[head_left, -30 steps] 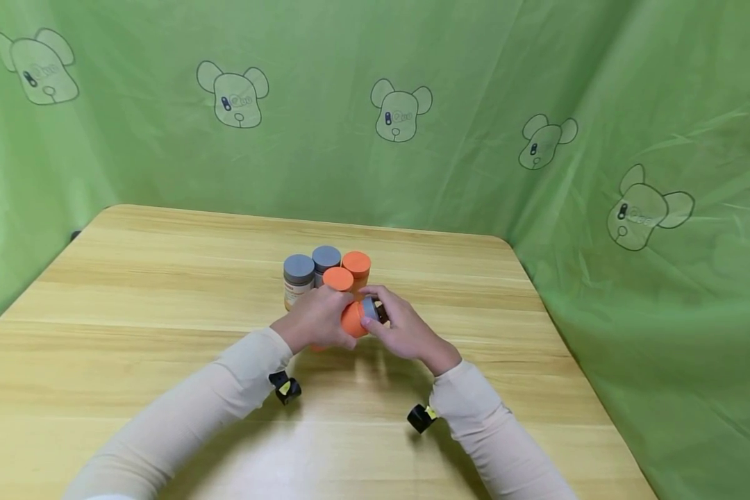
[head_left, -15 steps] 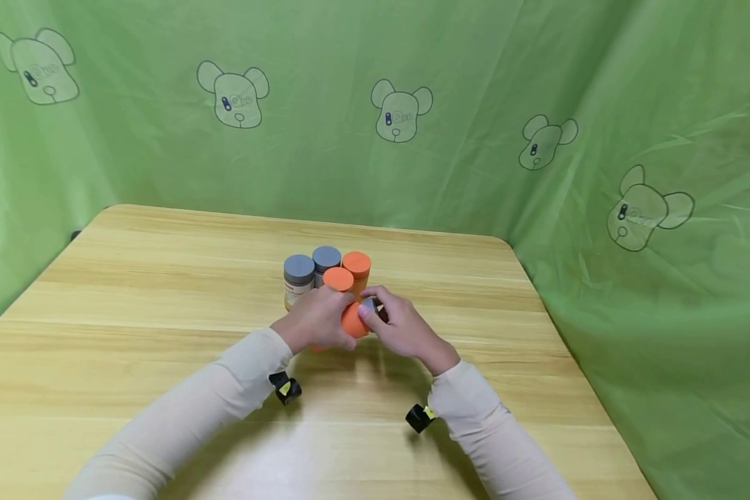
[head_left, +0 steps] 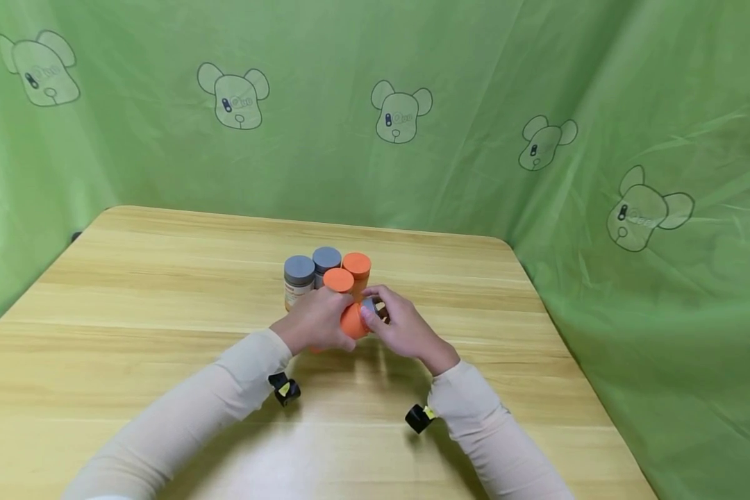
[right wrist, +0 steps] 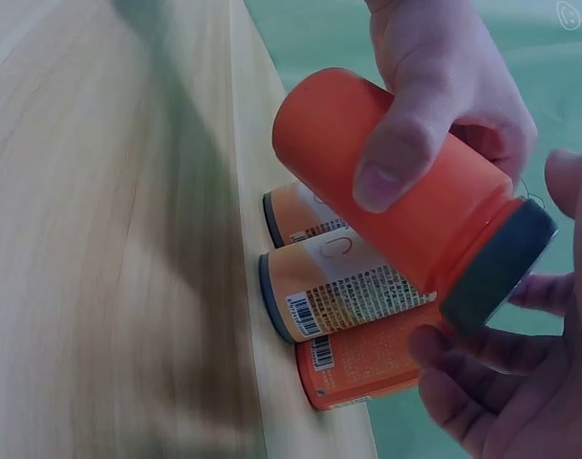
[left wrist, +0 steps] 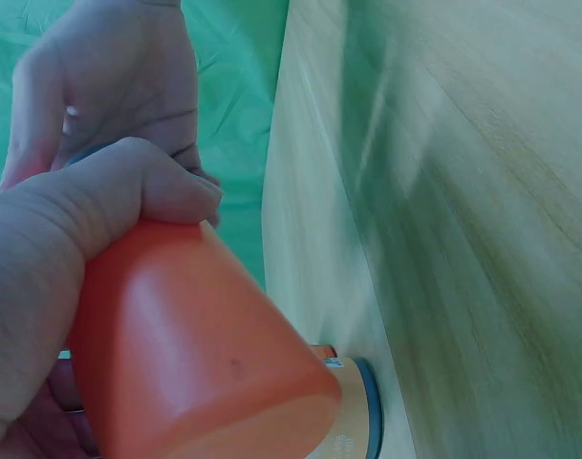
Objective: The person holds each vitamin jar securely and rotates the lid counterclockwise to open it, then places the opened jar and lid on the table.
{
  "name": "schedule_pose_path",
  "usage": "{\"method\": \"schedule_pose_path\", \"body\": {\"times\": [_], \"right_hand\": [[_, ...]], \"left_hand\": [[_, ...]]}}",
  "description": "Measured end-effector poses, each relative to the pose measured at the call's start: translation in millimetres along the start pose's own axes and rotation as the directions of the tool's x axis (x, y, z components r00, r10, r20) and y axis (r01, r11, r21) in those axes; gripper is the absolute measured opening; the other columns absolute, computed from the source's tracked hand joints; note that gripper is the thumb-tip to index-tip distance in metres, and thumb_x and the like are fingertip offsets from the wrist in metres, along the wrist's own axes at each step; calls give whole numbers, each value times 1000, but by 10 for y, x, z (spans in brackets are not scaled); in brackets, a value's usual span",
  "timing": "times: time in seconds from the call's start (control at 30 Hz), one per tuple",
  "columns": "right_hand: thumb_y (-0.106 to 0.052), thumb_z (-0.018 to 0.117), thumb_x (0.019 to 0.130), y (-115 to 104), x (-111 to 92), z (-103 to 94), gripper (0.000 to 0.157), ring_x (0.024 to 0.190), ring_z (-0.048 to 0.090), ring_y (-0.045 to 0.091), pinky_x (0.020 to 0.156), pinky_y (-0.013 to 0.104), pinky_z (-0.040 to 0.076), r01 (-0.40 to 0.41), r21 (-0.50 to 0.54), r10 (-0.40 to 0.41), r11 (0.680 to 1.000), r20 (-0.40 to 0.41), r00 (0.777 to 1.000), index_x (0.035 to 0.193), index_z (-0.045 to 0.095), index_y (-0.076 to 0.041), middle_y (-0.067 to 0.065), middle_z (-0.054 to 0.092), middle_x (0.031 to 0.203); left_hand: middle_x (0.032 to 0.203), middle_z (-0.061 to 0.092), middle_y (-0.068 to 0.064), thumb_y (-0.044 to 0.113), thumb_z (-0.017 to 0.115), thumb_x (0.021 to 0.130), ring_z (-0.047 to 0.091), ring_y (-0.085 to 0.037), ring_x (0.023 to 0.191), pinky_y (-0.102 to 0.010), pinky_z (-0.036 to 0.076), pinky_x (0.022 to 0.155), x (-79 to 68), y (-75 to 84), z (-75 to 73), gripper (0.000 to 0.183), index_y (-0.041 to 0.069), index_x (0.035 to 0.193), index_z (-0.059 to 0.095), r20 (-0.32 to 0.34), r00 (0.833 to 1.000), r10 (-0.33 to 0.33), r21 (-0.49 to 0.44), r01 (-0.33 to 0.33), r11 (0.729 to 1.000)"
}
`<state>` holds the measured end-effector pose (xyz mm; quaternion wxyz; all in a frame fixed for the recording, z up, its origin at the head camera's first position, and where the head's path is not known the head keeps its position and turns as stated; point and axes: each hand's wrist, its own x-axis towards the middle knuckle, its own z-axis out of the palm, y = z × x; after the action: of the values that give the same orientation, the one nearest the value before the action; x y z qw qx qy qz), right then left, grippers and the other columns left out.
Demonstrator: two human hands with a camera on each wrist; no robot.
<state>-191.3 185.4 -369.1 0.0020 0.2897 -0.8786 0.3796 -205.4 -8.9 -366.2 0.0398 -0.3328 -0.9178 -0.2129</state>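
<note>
Farthest left, a pale left sleeve (head_left: 187, 413) stretching over the wood-grain desk (head_left: 131, 333), with a black left wrist camera (head_left: 285, 390) just under its cuff. Next, upright on the desk, a front grey-topped jar (head_left: 298, 272), printed label toward the viewer, contents hidden. Then the left hand (head_left: 315, 321), curled firmly round an orange jar (head_left: 353, 321), thumb laid along the smooth body. Below that hand, an orange sliver (head_left: 317, 349), too covered to identify.

Behind the hand, a rear grey-topped jar (head_left: 327, 258), then a front orange-topped jar (head_left: 339, 280) and a rear orange-topped jar (head_left: 357, 264). All upright, packed close, contents out of sight. On the standing jars' sides, in the right wrist view, barcodes (right wrist: 305, 315) and small print.

In front of this group, the held orange jar, tilted, its dark grey cap (right wrist: 501, 268) on the end toward the right; inside not visible. Around the cap, the right hand (head_left: 403, 330), fingers and thumb bent about its edge.

Farther right, a black right wrist camera (head_left: 419, 419) and a pale right sleeve (head_left: 494, 430). Across the back, a green curtain (head_left: 325, 180) with outlined mouse heads (head_left: 396, 114).
</note>
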Motion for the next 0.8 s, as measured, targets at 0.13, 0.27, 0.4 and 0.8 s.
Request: {"method": "schedule_pose_path", "body": {"times": [0.13, 0.27, 0.4, 0.8], "right_hand": [[-33, 48, 102, -7, 8, 13, 42, 75, 62, 26, 65, 32, 51, -66, -2, 66, 998, 5, 998, 129, 49, -2, 12, 63, 101], [-26, 53, 100, 15, 13, 14, 40, 76, 60, 24, 66, 32, 50, -64, 8, 64, 998, 17, 998, 131, 47, -2, 11, 61, 102], [-20, 59, 95, 39, 15, -5, 44, 82, 58, 22, 68, 35, 50, 5, 15, -5, 1000, 12, 1000, 132, 45, 1, 13, 59, 111], [-49, 42, 101, 17, 10, -17, 55, 74, 62, 24, 65, 33, 50, -47, -37, 48, 998, 12, 999, 130, 49, -3, 9, 64, 92]], "left_hand": [[85, 61, 1, 30, 87, 61, 57, -15, 75, -31, 49, 71, 10, 3, -3, 49, 10, 100, 64, 10, 1000, 1, 11, -2, 1000], [82, 59, 2, 32, 86, 62, 56, -14, 72, -29, 48, 67, 13, 1, -13, 47, 11, 98, 64, 22, 1000, -3, 30, 3, 1000], [79, 58, 3, 33, 86, 62, 55, -13, 68, -28, 48, 64, 16, -1, -25, 44, 11, 93, 63, 28, 1000, -11, 36, 10, 999], [75, 58, 3, 31, 85, 63, 55, -12, 65, -28, 48, 61, 21, 25, -33, 41, 12, 92, 63, 39, 999, -13, 21, 12, 1000]]}}
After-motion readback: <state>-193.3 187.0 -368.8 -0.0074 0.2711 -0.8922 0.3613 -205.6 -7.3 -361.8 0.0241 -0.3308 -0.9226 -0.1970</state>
